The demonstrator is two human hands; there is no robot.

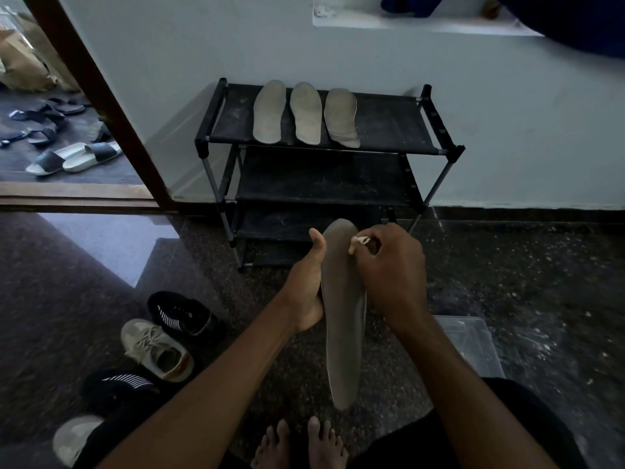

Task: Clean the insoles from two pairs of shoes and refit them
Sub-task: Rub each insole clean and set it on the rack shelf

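My left hand [306,286] grips a long grey insole [345,319] along its left edge and holds it upright in front of me, thumb raised beside the toe end. My right hand [389,269] pinches a small pale cloth or brush [359,242] against the insole's upper right part. Three more grey insoles [306,113] lie side by side on the top shelf of a black shoe rack [439,151]. On the floor at the left stand two black striped shoes [181,313] and a beige laced sneaker [157,350]; a second beige shoe [76,434] is partly hidden.
A clear plastic tub [470,343] sits on the speckled dark floor behind my right forearm. My bare feet [301,445] show at the bottom. An open doorway at the left shows scattered sandals [74,157]. The rack stands against a pale wall.
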